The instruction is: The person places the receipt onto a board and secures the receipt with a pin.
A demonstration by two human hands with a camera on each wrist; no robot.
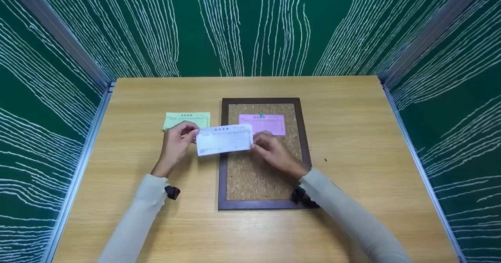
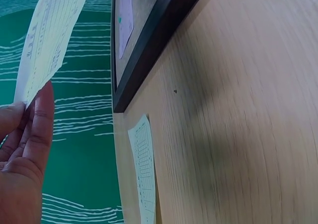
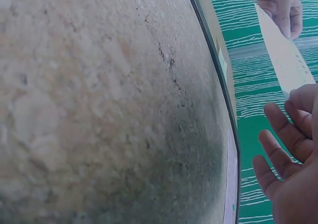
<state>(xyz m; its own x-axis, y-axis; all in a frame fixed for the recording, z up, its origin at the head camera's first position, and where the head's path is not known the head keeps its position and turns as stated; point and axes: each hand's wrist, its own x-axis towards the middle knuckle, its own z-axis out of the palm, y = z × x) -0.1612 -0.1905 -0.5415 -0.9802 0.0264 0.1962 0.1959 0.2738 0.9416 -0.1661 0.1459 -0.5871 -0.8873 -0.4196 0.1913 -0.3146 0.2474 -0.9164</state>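
A white printed form slip (image 1: 224, 141) is held up between both hands, overlapping the left side of the cork board in the head view. My left hand (image 1: 178, 143) pinches its left edge between thumb and fingers. At its right edge, my right hand (image 1: 276, 153) pinches the paper with thumb and forefinger; the other fingers spread apart in the right wrist view. The framed cork board (image 1: 260, 177) lies on the table below. On its upper part a pink form slip (image 1: 274, 126) is fixed by a green pushpin (image 1: 261, 116).
Green form slips (image 1: 188, 118) lie on the wooden table (image 1: 352, 118) left of the board, partly behind the left hand. A small dark speck (image 1: 325, 160) lies right of the board. Green, white-streaked walls (image 1: 250, 28) enclose the table on three sides.
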